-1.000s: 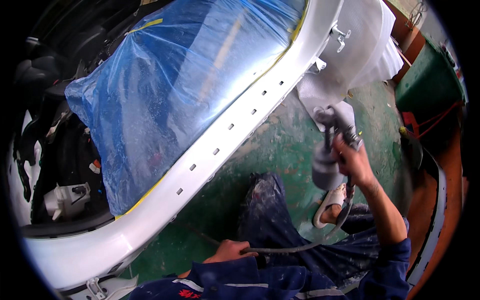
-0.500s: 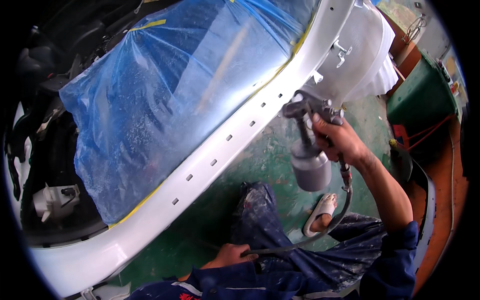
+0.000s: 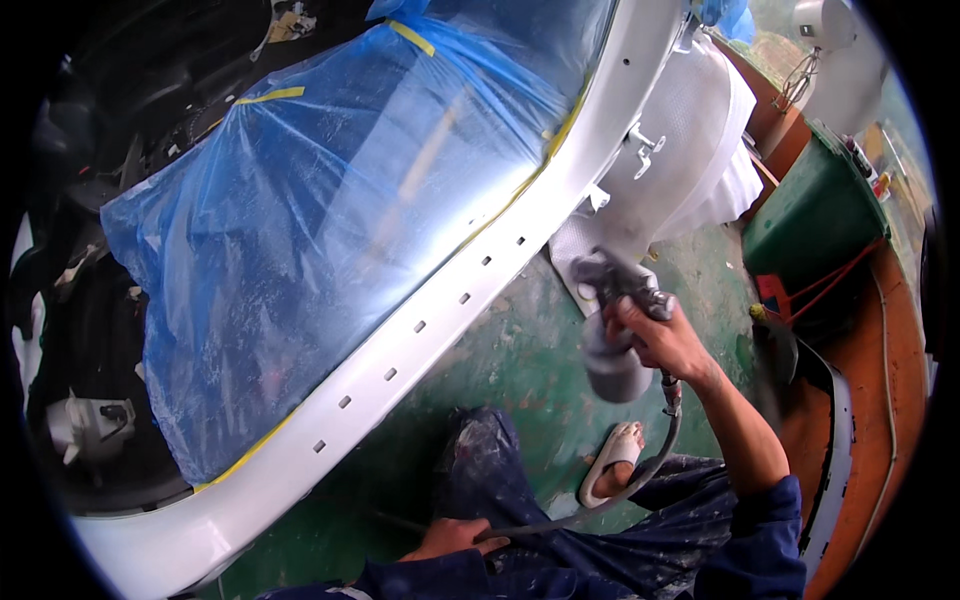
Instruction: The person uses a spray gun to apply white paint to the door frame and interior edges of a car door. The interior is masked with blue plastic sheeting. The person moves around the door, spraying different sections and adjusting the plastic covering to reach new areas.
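Note:
My right hand (image 3: 664, 340) is wrapped round the handle of a spray gun (image 3: 617, 373), a dark gun body with a grey metal cup below it. The gun is smeared by motion and stands right of the white car body panel (image 3: 380, 385), apart from it. A grey air hose (image 3: 590, 517) runs from the gun's handle down across my lap. My left hand (image 3: 455, 538) lies near my thigh with its fingers closed round that hose. The curved panel has a row of small slots. Blue masking film (image 3: 250, 300), fixed with yellow tape (image 3: 270, 96), covers the area behind it.
White sheeting (image 3: 690, 140) hangs beyond the panel, near metal brackets (image 3: 645, 150). A green bin (image 3: 815, 205) stands at the right. Below it lie a red-handled item (image 3: 775, 295) and a long curved trim piece (image 3: 838, 450). The floor (image 3: 530, 340) is green.
The gun and my right hand have drawn away from the panel toward the right. The whole view has shifted, so the panel sits lower and further left. My left hand keeps the hose.

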Motion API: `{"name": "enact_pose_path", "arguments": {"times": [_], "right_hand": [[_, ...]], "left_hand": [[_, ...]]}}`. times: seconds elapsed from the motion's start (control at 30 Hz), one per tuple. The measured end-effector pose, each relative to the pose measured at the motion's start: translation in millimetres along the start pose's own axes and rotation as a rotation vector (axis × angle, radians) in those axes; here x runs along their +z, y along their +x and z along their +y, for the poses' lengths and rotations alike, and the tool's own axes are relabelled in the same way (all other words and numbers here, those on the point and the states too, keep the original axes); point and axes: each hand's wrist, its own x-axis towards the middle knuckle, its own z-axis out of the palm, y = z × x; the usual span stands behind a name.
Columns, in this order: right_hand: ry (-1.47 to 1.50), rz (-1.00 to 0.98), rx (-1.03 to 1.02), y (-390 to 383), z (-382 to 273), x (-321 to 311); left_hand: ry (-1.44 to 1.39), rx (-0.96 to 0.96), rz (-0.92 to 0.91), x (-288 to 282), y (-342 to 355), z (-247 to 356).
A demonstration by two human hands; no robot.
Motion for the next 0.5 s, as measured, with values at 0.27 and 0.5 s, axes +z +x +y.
{"name": "enact_pose_path", "arguments": {"times": [0.27,0.5], "right_hand": [[-0.443,0.120,-0.344,60,3,-27],[-0.559,0.662,-0.478,72,-14,-41]], "left_hand": [[-0.048,0.005,-0.134,30,52,27],[-0.009,0.043,-0.070,24,72,26]]}}
